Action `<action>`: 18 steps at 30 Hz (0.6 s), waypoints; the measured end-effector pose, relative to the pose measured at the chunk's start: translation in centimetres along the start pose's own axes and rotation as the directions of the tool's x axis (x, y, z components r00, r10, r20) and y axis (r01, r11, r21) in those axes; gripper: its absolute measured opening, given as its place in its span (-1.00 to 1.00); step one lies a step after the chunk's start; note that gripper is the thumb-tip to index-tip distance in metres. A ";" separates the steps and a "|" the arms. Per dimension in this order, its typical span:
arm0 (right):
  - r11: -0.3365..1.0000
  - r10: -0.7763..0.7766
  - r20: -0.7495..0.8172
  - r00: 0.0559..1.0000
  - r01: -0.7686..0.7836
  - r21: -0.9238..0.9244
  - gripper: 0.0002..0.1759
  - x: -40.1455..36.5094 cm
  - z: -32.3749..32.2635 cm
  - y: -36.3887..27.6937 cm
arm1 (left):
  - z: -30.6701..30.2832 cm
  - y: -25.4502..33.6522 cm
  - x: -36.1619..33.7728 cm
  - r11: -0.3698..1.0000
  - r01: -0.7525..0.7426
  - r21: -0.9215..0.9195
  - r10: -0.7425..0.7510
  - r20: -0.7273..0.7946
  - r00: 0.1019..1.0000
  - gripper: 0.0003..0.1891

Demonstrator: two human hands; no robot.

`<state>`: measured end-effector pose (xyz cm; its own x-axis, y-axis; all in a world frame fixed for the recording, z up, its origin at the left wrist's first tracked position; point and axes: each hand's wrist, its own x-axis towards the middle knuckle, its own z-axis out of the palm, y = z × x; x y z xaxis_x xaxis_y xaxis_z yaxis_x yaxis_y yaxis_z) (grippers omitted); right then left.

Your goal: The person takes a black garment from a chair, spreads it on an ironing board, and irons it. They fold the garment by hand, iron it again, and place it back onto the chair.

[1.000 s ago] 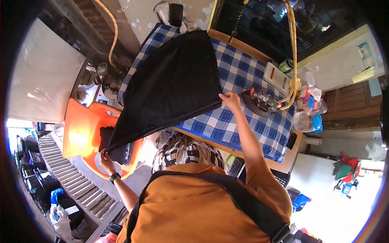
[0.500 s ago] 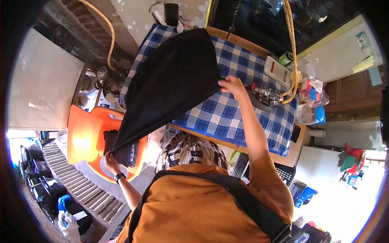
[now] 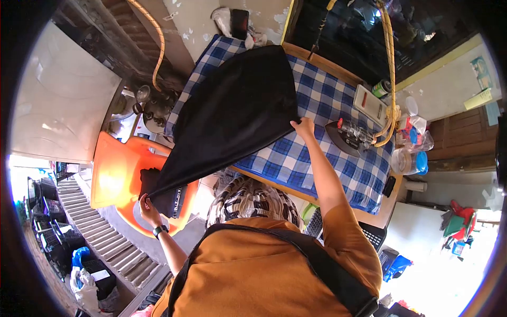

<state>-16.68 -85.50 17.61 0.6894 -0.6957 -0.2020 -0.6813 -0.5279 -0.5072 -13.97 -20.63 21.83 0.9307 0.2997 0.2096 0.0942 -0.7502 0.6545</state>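
Note:
A large black cloth [image 3: 240,100] lies spread over the blue-and-white checked table cover [image 3: 338,179], and its near left corner stretches off the table's edge. My left hand [image 3: 149,210] pinches that corner above the orange chair [image 3: 113,169]. At the cloth's right edge, my right hand [image 3: 303,128] grips the fabric between thumb and fingers, just over the checked cover. Dark folded fabric [image 3: 171,201] with pale lettering rests on the chair, beside my left hand. A clothes iron [image 3: 346,138] lies on the cover to the right of my right hand.
A yellowish cord [image 3: 392,68] hangs down to the iron. Behind the iron are a white tray [image 3: 368,103] and a green can [image 3: 381,88]. Clear plastic jars [image 3: 406,161] stand at the right end. A dark phone [image 3: 240,24] lies beyond the table's far left corner.
The whole view has shifted, so most things appear slightly lower and to the right. My right hand has come slightly closer to me, and both hands still hold the black cloth.

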 end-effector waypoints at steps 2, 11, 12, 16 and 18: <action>0.984 -0.169 -0.022 0.985 0.167 -0.061 -0.53 0.1 0.3 0.2 | 0.1 0.5 1.4 0.990 0.027 -0.136 -0.033 -0.045 0.998 -0.77; 0.411 -0.157 -0.231 0.960 0.276 0.869 -0.71 -9.5 -27.0 -5.8 | -8.7 20.5 16.1 0.831 -0.414 -0.372 0.279 -0.364 0.888 -0.67; 0.315 -0.152 -0.330 0.932 0.362 0.877 -0.70 -10.0 -29.2 -5.5 | -10.0 24.1 17.2 0.816 -0.436 -0.380 0.280 -0.402 0.872 -0.65; -0.089 -0.454 -0.602 0.657 0.638 0.765 -0.60 -10.9 -34.7 -7.3 | -10.7 31.5 25.6 0.505 -0.529 -0.682 0.317 -0.424 0.849 -0.62; -0.047 -0.506 -0.664 0.550 0.752 0.658 -0.54 -10.6 -35.3 -9.3 | -9.5 35.0 28.6 0.616 -0.565 -0.549 0.408 -0.391 0.825 -0.65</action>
<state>-26.39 -90.40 54.07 0.5603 -0.4388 0.7026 0.7125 -0.1774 -0.6789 12.56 -32.71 57.62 0.6683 0.1716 0.7238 -0.6616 -0.3076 0.6838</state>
